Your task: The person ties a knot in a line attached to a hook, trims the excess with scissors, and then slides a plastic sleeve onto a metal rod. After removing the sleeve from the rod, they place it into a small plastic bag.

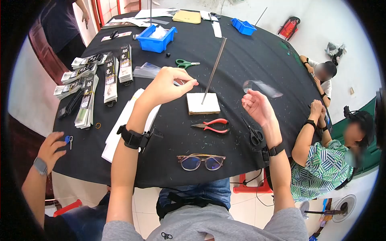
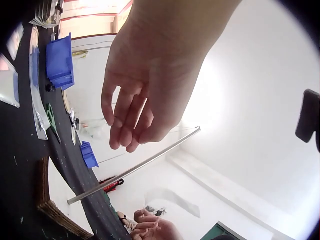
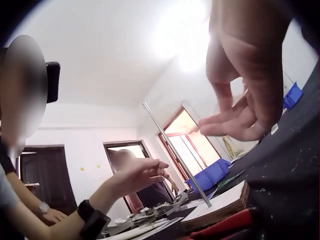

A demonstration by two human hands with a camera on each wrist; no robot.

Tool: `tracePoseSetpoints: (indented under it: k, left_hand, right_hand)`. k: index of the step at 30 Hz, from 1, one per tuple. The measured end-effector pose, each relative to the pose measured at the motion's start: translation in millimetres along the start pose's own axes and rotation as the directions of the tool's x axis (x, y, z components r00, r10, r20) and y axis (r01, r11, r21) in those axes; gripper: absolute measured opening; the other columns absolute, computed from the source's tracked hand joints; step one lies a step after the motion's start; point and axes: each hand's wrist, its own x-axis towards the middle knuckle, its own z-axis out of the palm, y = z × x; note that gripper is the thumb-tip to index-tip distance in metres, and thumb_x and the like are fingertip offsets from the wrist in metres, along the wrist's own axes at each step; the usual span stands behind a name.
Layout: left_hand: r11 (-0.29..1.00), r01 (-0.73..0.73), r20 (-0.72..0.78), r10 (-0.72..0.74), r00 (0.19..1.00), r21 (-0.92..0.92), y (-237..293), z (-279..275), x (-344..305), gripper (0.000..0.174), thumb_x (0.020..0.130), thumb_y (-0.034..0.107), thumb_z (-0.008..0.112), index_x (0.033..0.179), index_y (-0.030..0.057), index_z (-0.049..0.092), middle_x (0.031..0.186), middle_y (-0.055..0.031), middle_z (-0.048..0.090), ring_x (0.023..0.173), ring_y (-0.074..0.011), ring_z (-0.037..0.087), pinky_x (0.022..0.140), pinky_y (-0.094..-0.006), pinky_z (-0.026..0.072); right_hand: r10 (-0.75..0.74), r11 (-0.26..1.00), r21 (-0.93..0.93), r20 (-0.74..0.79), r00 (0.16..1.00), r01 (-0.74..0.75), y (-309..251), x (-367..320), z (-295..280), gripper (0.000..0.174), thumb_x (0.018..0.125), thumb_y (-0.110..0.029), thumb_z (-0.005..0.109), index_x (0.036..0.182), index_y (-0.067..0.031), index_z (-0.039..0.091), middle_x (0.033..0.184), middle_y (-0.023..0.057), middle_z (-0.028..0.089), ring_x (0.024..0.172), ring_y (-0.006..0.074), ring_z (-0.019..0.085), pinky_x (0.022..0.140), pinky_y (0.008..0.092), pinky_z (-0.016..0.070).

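My left hand (image 1: 171,84) hovers left of the metal rod, its thumb and fingers loosely bent toward each other, and nothing shows between them in the left wrist view. The thin rod (image 1: 214,66) stands slightly tilted in a white-topped block (image 1: 203,104). Right of it my right hand (image 1: 259,106) is raised with curled fingers. A curved clear plastic strip (image 1: 267,89) extends from its fingertips; in the left wrist view the strip (image 2: 172,201) shows against the wall. Red-handled pliers (image 1: 211,126) lie in front of the block, black scissors (image 1: 254,134) below my right hand.
Eyeglasses (image 1: 201,162) lie near the front edge. Left are white sheets (image 1: 116,134) and bundled packets (image 1: 110,78). Green scissors (image 1: 185,63) and a blue bin (image 1: 157,39) stand farther back. People sit at the right; another person's hand (image 1: 51,150) is at the left.
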Motion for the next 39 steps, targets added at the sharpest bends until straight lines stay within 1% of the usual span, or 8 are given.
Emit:
tracePoseSetpoints:
  k: [4, 9, 17, 21, 25, 30, 32, 39]
  left_hand:
    - [1.0, -0.002, 0.004, 0.002, 1.0, -0.008, -1.7, 1.1, 0.8, 0.016, 0.084, 0.012, 0.063, 0.088, 0.0005, 0.073, 0.079, -0.0071, 0.069, 0.072, -0.0111, 0.063, 0.064, -0.0246, 0.047]
    - [1.0, -0.016, 0.009, 0.016, 1.0, 0.006, -1.1, 1.3, 0.8, 0.015, 0.084, 0.011, 0.063, 0.088, 0.0004, 0.073, 0.079, -0.0073, 0.069, 0.07, -0.0111, 0.062, 0.063, -0.0248, 0.0471]
    - [1.0, -0.011, 0.02, 0.011, 1.0, 0.003, -1.0, 2.4, 1.3, 0.015, 0.084, 0.011, 0.064, 0.088, 0.0003, 0.073, 0.079, -0.0077, 0.068, 0.071, -0.0111, 0.062, 0.064, -0.0249, 0.0468]
    - [1.0, -0.012, 0.019, 0.012, 1.0, 0.004, 2.2, 2.9, 1.3, 0.015, 0.084, 0.012, 0.063, 0.088, 0.0003, 0.073, 0.079, -0.0078, 0.068, 0.071, -0.0117, 0.062, 0.064, -0.0251, 0.0468]
    - [1.0, 0.0, 0.005, 0.0, 1.0, -0.003, 3.6, 3.2, 1.4, 0.017, 0.082, 0.015, 0.068, 0.088, -0.001, 0.072, 0.075, -0.0091, 0.066, 0.067, -0.0133, 0.061, 0.065, -0.026, 0.0502]
    - [1.0, -0.024, -0.01, 0.023, 1.0, -0.011, 1.2, 3.3, 1.2, 0.016, 0.082, 0.014, 0.068, 0.087, -0.0006, 0.072, 0.074, -0.0085, 0.066, 0.066, -0.0128, 0.06, 0.064, -0.0261, 0.0497]
    - [1.0, 0.004, 0.02, -0.004, 1.0, 0.008, 4.1, 2.3, 0.4, 0.016, 0.084, 0.013, 0.063, 0.088, 0.0007, 0.073, 0.079, -0.0078, 0.068, 0.071, -0.0118, 0.061, 0.063, -0.0256, 0.0463]
    - [1.0, -0.006, -0.006, 0.006, 1.0, -0.006, 2.3, 3.7, 1.1, 0.016, 0.082, 0.014, 0.067, 0.085, -0.001, 0.072, 0.073, -0.0084, 0.066, 0.066, -0.0128, 0.06, 0.063, -0.026, 0.0497]
  right_hand:
    - [0.052, 0.999, -0.003, -0.075, 0.996, -0.052, 10.8, -7.8, 8.6, 0.015, 0.09, -0.014, 0.052, 0.093, -0.0013, 0.058, 0.085, 0.0175, 0.068, 0.08, 0.0255, 0.068, 0.071, 0.0308, 0.0529]
    - [0.084, 0.991, -0.1, -0.058, 0.995, -0.09, 14.9, -14.7, 26.0, 0.02, 0.088, -0.016, 0.06, 0.102, -0.0014, 0.059, 0.108, 0.0178, 0.064, 0.098, 0.0241, 0.064, 0.08, 0.0298, 0.0517]
    - [-0.209, 0.966, -0.128, 0.116, 0.971, 0.224, -24.8, -14.9, 77.1, 0.027, 0.09, -0.009, 0.059, 0.115, -0.0001, 0.056, 0.118, 0.0164, 0.061, 0.109, 0.0228, 0.061, 0.088, 0.0288, 0.0501]
    - [-0.296, 0.947, -0.087, 0.148, 0.944, 0.31, -49.7, -3.1, 100.9, 0.028, 0.09, -0.013, 0.06, 0.115, -0.0001, 0.058, 0.118, 0.0147, 0.062, 0.112, 0.0195, 0.058, 0.092, 0.0281, 0.0451]
    - [-0.401, 0.906, -0.044, 0.222, 0.889, 0.42, -62.0, 15.8, 113.4, 0.029, 0.089, -0.014, 0.063, 0.113, 0.0007, 0.059, 0.112, 0.0121, 0.063, 0.102, 0.0167, 0.059, 0.089, 0.0273, 0.0463]
    - [-0.452, 0.888, 0.021, 0.231, 0.862, 0.46, -65.9, 12.0, 144.6, 0.026, 0.089, -0.011, 0.063, 0.111, 0.0022, 0.059, 0.112, 0.0112, 0.062, 0.105, 0.0192, 0.06, 0.094, 0.0296, 0.047]
    - [-0.508, 0.846, -0.062, 0.206, 0.836, 0.529, -67.2, 13.9, 151.3, 0.026, 0.09, -0.012, 0.062, 0.111, 0.0029, 0.059, 0.11, 0.0108, 0.063, 0.109, 0.0192, 0.059, 0.096, 0.0294, 0.046]
    - [-0.547, 0.787, -0.155, 0.269, 0.792, 0.597, -74.7, 21.9, 155.7, 0.026, 0.087, -0.008, 0.066, 0.109, 0.0047, 0.062, 0.105, 0.0131, 0.067, 0.099, 0.0192, 0.065, 0.088, 0.0258, 0.0497]
